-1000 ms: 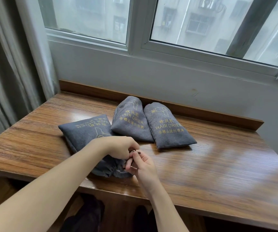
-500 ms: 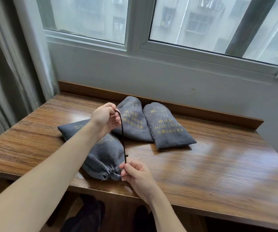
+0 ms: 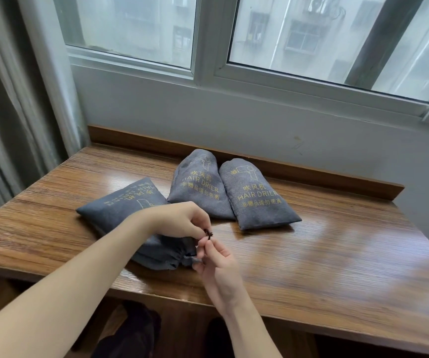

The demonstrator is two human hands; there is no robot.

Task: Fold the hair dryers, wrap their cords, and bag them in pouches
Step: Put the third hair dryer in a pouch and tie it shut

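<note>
Both hands are on the near pouch (image 3: 120,213): left hand (image 3: 180,219) and right hand (image 3: 217,264) each pinch its dark drawstring (image 3: 207,233) just above the cinched mouth. Two more pouches (image 3: 254,197) lie behind.

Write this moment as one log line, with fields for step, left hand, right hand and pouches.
step: tying drawstring | left hand: pinches drawstring | right hand: pinches drawstring | near pouch: mouth cinched | two pouches: on table

light: soft daylight came from window (image 3: 311,47) | glare: pale sheen lay on table (image 3: 350,241) | edges: wide-angle bowing | focus: mostly sharp
</note>
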